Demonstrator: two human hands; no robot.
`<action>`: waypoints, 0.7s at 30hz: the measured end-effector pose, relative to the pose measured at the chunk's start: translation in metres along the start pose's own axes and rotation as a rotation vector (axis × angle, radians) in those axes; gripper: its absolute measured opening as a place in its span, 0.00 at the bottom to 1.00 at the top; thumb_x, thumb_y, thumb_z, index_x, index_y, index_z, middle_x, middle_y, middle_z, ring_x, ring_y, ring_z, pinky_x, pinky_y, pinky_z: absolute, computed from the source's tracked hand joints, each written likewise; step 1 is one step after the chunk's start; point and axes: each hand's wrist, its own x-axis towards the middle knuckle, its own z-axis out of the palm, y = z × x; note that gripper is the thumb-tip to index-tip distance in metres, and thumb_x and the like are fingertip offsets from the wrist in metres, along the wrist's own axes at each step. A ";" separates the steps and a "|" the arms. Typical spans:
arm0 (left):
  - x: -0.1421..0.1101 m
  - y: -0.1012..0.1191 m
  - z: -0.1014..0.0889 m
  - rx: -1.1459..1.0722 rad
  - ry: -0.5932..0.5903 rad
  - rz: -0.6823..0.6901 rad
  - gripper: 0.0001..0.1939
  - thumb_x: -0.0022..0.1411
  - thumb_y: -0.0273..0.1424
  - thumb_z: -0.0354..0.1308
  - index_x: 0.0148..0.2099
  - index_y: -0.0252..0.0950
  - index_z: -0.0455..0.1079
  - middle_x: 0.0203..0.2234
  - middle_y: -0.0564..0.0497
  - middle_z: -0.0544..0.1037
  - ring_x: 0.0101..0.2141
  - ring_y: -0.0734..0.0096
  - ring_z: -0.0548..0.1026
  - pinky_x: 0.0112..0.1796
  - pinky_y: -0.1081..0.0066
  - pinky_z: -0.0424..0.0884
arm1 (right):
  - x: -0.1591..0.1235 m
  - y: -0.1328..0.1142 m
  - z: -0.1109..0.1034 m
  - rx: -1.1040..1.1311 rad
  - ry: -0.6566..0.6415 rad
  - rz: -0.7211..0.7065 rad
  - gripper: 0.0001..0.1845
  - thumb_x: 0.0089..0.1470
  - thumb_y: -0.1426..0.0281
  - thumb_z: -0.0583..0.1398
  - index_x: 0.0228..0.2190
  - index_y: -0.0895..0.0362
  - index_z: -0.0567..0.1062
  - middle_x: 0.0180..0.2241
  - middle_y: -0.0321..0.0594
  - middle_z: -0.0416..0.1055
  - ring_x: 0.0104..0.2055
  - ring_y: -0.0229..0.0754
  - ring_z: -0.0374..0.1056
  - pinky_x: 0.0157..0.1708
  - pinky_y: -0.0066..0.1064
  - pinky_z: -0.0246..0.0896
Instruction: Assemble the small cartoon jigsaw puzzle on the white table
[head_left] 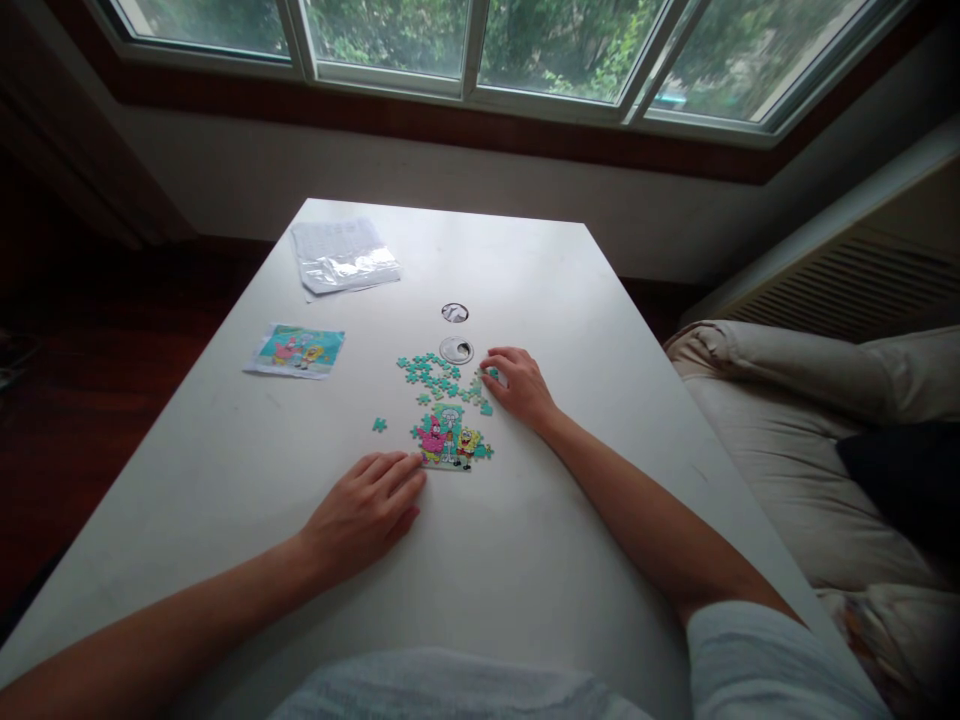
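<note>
left hand (369, 503) open, touching joined puzzle (433, 440) | right hand (519, 386) curled, grip unclear, at loose pieces (486, 408) | nudge could split joins

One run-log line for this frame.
left hand: touching assembled puzzle | right hand: at loose pieces | picture sheet: left on table

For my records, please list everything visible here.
Table: one, white, centre
Puzzle: one, multicoloured, between hands
Loose pieces: many, green, beyond puzzle
Single piece: one, green, puzzle's left
Picture: one, multicoloured, table's left
Plastic packet: one, whitish, far left
Round fittings: two, silvery, middle
Window: one, white, top
Trees: uncountable, green, outside
Wall: one, pale, behind
Curtain: one, dark, left
Sofa: one, beige, right
Cloth: one, dark, on sofa
Grille: one, beige, right
Floor: one, reddish, left
Shirt: one, pale, bottom
Arms: two, bare, bottom
Left hand: one, touching puzzle
Right hand: one, at pieces
</note>
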 end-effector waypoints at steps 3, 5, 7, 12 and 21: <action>0.000 0.000 0.002 -0.008 0.013 0.031 0.16 0.70 0.29 0.53 0.57 0.34 0.71 0.59 0.41 0.73 0.57 0.54 0.70 0.56 0.54 0.69 | 0.001 -0.001 0.000 0.021 -0.007 0.011 0.09 0.58 0.68 0.63 0.42 0.51 0.79 0.53 0.46 0.73 0.58 0.54 0.64 0.58 0.52 0.58; 0.000 0.001 0.003 -0.020 0.018 0.073 0.16 0.70 0.29 0.53 0.57 0.35 0.71 0.59 0.42 0.73 0.58 0.55 0.70 0.57 0.54 0.68 | 0.001 0.000 0.001 0.033 -0.013 0.018 0.09 0.58 0.68 0.63 0.42 0.51 0.79 0.53 0.46 0.73 0.58 0.54 0.64 0.59 0.52 0.58; 0.000 0.001 0.003 -0.031 0.013 0.109 0.16 0.71 0.30 0.52 0.57 0.35 0.71 0.60 0.42 0.72 0.58 0.56 0.69 0.59 0.54 0.66 | 0.001 0.001 0.001 0.042 -0.021 0.027 0.08 0.58 0.68 0.63 0.41 0.51 0.78 0.53 0.46 0.73 0.58 0.54 0.64 0.59 0.52 0.57; 0.001 0.000 0.005 -0.048 -0.033 0.128 0.18 0.71 0.32 0.52 0.61 0.35 0.68 0.65 0.42 0.66 0.64 0.55 0.64 0.63 0.52 0.61 | 0.001 -0.003 0.000 0.070 0.002 0.042 0.07 0.56 0.70 0.63 0.39 0.52 0.77 0.53 0.45 0.73 0.57 0.54 0.65 0.57 0.51 0.58; 0.001 -0.006 0.006 -0.060 -0.040 0.082 0.20 0.72 0.34 0.52 0.63 0.37 0.67 0.62 0.43 0.70 0.61 0.55 0.66 0.64 0.51 0.58 | -0.001 -0.025 -0.012 0.393 0.083 0.160 0.04 0.57 0.68 0.62 0.35 0.53 0.76 0.32 0.37 0.75 0.35 0.42 0.69 0.41 0.37 0.64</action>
